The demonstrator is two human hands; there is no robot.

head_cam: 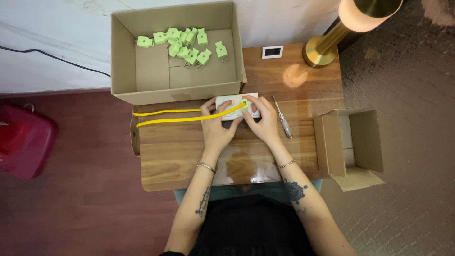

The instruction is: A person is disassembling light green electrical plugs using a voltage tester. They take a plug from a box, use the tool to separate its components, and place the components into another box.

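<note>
White socket block [235,106] lies on the wooden table [180,151] at its far middle, held between both hands, just near of the big cardboard box; largest first, that table carries everything, wood-grained and glossy at its near edge; the open cardboard box [142,71] sits at the far left, its floor scattered with green plugs [185,47]; a smaller open carton [350,142] hangs off the table's right side; a brass lamp base [320,50] stands at the far right; two yellow cable strands [175,116] run from the table's left edge rightward to the block, the nearer one crossing over the left hand's fingers; the left hand [215,125] grips the block's left end, thumb and fingers curled round it; the right hand [263,121] clasps the right end, fingertips pressing on top by a green plug [244,102] seated there; a screwdriver [282,116] lies just right of the right hand; a small white square card [272,51] rests far behind.
</note>
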